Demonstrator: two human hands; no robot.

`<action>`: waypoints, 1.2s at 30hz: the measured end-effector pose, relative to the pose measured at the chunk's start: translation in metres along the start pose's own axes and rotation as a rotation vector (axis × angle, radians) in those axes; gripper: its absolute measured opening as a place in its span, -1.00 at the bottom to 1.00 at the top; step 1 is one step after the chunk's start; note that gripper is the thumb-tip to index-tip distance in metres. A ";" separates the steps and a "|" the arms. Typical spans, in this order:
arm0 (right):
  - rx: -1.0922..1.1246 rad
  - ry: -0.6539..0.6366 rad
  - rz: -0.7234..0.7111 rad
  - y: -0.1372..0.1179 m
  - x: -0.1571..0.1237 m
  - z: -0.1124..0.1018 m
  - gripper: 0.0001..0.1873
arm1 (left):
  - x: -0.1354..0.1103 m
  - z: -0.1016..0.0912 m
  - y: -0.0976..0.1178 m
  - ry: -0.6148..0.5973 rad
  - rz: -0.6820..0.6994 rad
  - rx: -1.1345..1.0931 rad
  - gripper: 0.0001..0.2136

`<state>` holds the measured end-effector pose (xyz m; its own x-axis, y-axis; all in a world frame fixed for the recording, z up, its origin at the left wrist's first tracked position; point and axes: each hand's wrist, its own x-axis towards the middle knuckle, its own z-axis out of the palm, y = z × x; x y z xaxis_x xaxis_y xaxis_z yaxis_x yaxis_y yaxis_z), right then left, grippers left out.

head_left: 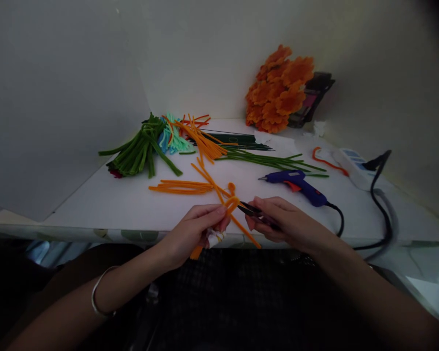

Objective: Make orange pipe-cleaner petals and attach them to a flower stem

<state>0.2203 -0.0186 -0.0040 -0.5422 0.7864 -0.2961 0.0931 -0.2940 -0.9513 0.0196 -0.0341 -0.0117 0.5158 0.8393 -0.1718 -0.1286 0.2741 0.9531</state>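
Note:
Near the table's front edge, my left hand [205, 226] pinches a bent orange pipe cleaner [233, 201], its loop standing above the fingertips. Beneath these fingers are a crumpled white scrap [215, 238] and an orange end [196, 252]. My right hand [274, 217] is closed around a small dark two-jawed tool [249, 208], which could be pliers or scissors. Its jaws are slightly apart and reach the right side of the orange loop; whether they touch it I cannot tell. Long orange pipe cleaners [205, 173] lie just behind, one strand passing under the hands.
A blue glue gun [296, 183] lies right, its cord [339, 214] running off the front edge. Behind it sit a white power strip [356, 168] and orange flowers [278, 92]. Green pipe cleaners [135, 151] are bundled left; more orange ones [181, 186] lie near the middle.

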 end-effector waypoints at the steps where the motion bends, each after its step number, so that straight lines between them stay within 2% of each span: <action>1: 0.015 -0.006 0.010 0.001 0.000 0.000 -0.51 | 0.000 0.000 0.000 -0.004 0.003 0.010 -0.64; 4: 0.121 -0.061 0.045 0.003 0.000 -0.002 -0.50 | 0.001 -0.001 0.000 -0.023 0.010 0.047 -0.63; 7: 0.273 -0.191 0.119 0.006 0.001 -0.003 -0.49 | 0.002 0.000 0.000 -0.070 0.012 0.072 -0.61; 11: 0.496 -0.384 0.247 0.007 0.002 -0.002 -0.61 | 0.003 -0.002 -0.001 -0.165 -0.016 0.113 -0.62; 13: 0.575 -0.417 0.263 0.008 0.001 0.001 -0.66 | 0.002 -0.004 -0.002 -0.204 -0.040 0.150 -0.64; 16: 0.612 -0.396 0.248 0.009 0.000 0.006 -0.66 | 0.000 -0.006 -0.002 -0.208 -0.027 0.195 -0.65; 21: 0.519 -0.333 0.216 0.009 -0.004 0.011 -0.59 | -0.006 -0.003 -0.003 -0.060 0.234 0.512 -0.73; 24: 0.471 -0.299 0.203 0.010 -0.007 0.015 -0.58 | -0.007 0.000 -0.005 -0.015 0.334 0.655 -0.78; 28: 0.494 -0.283 0.200 0.013 -0.007 0.021 -0.57 | -0.006 0.002 -0.008 0.003 0.428 0.681 -0.81; 32: 0.571 -0.309 0.243 0.017 -0.008 0.026 -0.60 | -0.007 0.003 -0.010 0.041 0.451 0.679 -0.79; 36: 0.634 -0.327 0.245 0.020 -0.010 0.029 -0.61 | -0.008 0.003 -0.013 0.021 0.450 0.655 -0.76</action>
<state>0.2036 -0.0485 -0.0179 -0.7975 0.4860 -0.3575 -0.2024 -0.7738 -0.6002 0.0190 -0.0457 -0.0216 0.5158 0.8144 0.2659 0.2070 -0.4196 0.8838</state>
